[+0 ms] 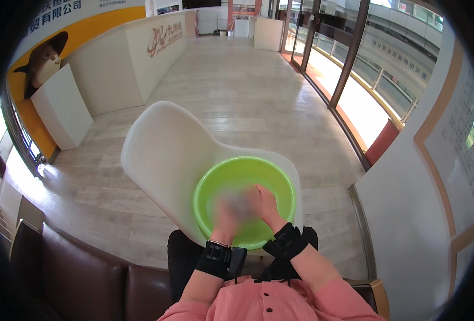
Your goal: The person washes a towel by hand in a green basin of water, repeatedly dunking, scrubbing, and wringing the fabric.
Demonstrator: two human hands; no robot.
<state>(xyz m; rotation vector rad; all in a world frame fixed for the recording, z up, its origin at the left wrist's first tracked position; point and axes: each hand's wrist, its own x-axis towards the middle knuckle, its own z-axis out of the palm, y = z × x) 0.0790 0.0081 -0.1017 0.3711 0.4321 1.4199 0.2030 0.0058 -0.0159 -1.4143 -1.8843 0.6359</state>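
A bright green round basin rests on the seat of a white moulded chair in front of me. Both of my hands are inside it, close together over its middle. Motion smears my left hand, so its fingers cannot be made out. My right hand is clearer, its fingers curled inward. Between the two hands is a blurred greyish patch, perhaps something soft, that I cannot identify. What lies at the bottom of the basin is mostly hidden by the hands. Black bands wrap both wrists.
I sit on a dark brown leather sofa. A white wall panel stands close on the right, with glass doors beyond it. Far left are a pale reception counter and a white pedestal bearing a bird-like figure.
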